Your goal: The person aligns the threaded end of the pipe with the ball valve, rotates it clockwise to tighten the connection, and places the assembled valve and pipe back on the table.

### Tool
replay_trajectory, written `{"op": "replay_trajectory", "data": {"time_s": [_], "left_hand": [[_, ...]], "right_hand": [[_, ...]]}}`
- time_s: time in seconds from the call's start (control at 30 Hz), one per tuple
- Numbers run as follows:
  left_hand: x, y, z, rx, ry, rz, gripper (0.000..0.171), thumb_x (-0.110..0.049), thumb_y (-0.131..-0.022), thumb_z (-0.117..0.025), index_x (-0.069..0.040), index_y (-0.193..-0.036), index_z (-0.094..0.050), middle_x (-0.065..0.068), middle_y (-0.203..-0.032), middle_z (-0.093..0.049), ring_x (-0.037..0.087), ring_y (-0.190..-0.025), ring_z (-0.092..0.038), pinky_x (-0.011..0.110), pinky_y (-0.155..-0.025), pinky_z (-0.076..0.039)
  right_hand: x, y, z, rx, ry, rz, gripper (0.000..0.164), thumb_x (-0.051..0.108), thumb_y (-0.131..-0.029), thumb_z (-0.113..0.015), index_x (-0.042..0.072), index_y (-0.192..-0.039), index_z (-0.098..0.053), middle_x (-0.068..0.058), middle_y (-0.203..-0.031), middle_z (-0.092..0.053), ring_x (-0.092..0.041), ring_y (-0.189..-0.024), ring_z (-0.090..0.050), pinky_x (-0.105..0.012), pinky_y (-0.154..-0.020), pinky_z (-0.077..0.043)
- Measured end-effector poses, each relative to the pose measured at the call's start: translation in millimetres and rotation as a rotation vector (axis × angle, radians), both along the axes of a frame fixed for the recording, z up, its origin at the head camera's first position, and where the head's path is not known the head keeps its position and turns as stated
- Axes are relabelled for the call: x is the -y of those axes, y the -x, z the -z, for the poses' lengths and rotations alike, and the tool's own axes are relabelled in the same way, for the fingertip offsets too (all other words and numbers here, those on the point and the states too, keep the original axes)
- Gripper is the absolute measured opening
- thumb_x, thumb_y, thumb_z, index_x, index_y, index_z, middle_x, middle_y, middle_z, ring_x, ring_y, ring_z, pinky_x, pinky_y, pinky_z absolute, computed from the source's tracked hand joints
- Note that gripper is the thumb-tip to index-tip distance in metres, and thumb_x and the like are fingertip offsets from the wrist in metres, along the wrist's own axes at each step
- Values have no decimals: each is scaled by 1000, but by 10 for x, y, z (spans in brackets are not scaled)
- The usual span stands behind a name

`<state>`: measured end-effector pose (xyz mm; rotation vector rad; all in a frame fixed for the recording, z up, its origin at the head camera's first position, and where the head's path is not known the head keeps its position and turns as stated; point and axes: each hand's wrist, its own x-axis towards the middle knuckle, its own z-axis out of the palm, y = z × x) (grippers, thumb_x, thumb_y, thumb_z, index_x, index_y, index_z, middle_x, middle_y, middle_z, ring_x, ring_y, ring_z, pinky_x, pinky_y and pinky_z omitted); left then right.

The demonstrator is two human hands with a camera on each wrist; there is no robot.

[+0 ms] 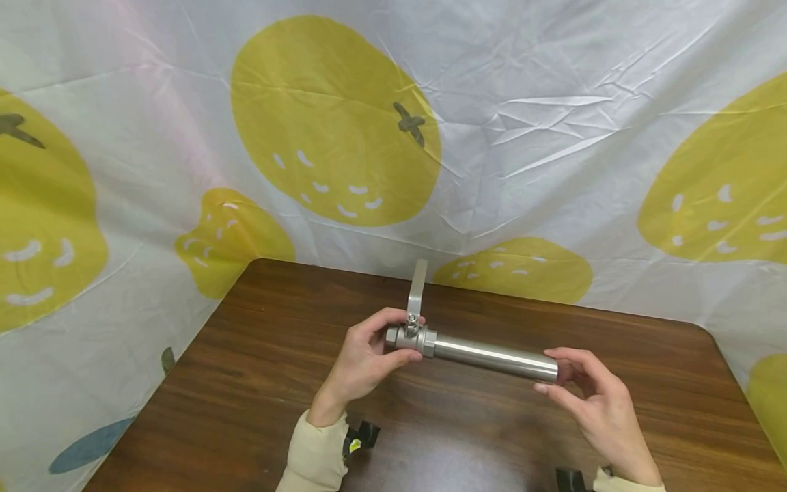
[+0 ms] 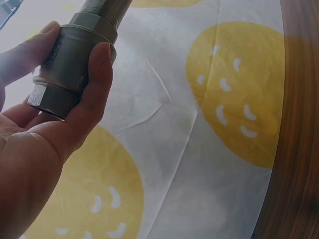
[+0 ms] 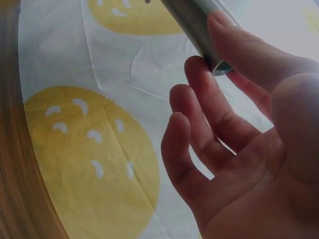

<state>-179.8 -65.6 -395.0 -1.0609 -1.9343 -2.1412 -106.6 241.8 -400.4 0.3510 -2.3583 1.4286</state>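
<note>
A steel ball valve [image 1: 408, 339] with a flat lever handle [image 1: 417, 290] pointing up and away is joined to a smooth metal pipe [image 1: 492, 357]. My left hand [image 1: 363, 359] grips the valve body, thumb on the near side and fingers on the far side. The left wrist view shows the hex end [image 2: 54, 99] of the valve between thumb and fingers. At the pipe's other end, my right hand [image 1: 599, 396] pinches the rim between thumb and fingers. In the right wrist view the pipe's open end [image 3: 222, 68] shows, with the other fingers loosely bent below it.
Both hands hold the assembly above a dark brown wooden table [image 1: 258, 355]. Behind and to the left hangs a white cloth [image 1: 522, 171] printed with yellow fruit. Black straps with cameras [image 1: 363, 435] sit at the wrists beside pale sleeves [image 1: 316, 451].
</note>
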Motion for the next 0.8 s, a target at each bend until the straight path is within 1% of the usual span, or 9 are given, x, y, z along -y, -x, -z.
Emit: {"op": "replay_trajectory", "data": {"time_s": [0.13,0.27,0.53,0.6,0.8], "left_hand": [[0,2,0,0,0,1,43,0,-70,-73,1,-107,-52,21,-108,-58,20,-94,-58,31,-77,-52],[0,3,-1,5,4,0,43,0,-70,-73,1,-108,-52,21,-108,-58,20,-94,-59,31,-77,-52],[3,-5,-8,11,12,-2,43,-1,-70,-73,0,-108,-53,20,-109,-58,22,-94,-58,31,-78,-52],[3,-6,-9,10,13,-3,43,-1,-70,-73,0,-108,-53,20,-109,-58,23,-94,-58,31,-78,-52],[4,-8,-12,7,10,-2,43,-1,-70,-73,0,-107,-53,20,-109,-58,23,-95,-58,30,-78,-52]], "right_hand": [[-4,2,7,17,-8,10,47,-4,-68,-73,3,-111,-56,5,-80,-52,-6,-74,-53,-15,-64,-46],[-9,3,10,15,-24,14,46,-4,-68,-73,3,-111,-57,4,-80,-52,-6,-74,-53,-15,-63,-45],[-15,5,18,-26,-29,-6,46,-6,-68,-72,4,-110,-57,0,-84,-56,-8,-76,-52,-15,-64,-45],[-14,1,17,-17,-28,-2,46,-5,-68,-73,5,-110,-58,1,-84,-57,-7,-77,-53,-15,-65,-45],[-21,3,13,-15,-29,-16,45,-6,-69,-72,5,-110,-57,1,-84,-57,-7,-77,-53,-14,-65,-45]]}}
